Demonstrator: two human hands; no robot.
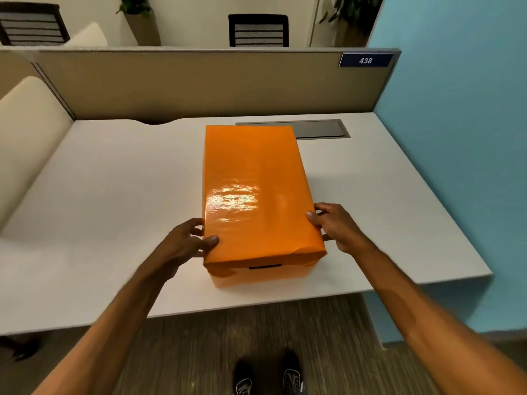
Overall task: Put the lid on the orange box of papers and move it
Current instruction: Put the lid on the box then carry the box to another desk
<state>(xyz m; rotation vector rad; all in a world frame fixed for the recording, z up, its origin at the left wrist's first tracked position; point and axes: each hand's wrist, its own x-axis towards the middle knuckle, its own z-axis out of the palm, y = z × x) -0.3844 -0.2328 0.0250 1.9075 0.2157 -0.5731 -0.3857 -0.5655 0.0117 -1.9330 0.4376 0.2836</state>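
Note:
A glossy orange lid [253,192] sits flat on top of the orange box [262,276], which stands lengthwise on the white desk [114,201]. Only the box's near end shows below the lid, with a dark handle slot in it. The papers inside are hidden. My left hand [185,246] grips the lid's near left edge, thumb on top and fingers down the side. My right hand [336,226] grips the near right edge in the same way.
A grey cable hatch [322,128] is set into the desk just behind the box. A beige partition [199,84] closes off the back, and a blue wall [456,138] stands on the right. The desk's front edge lies close below the box.

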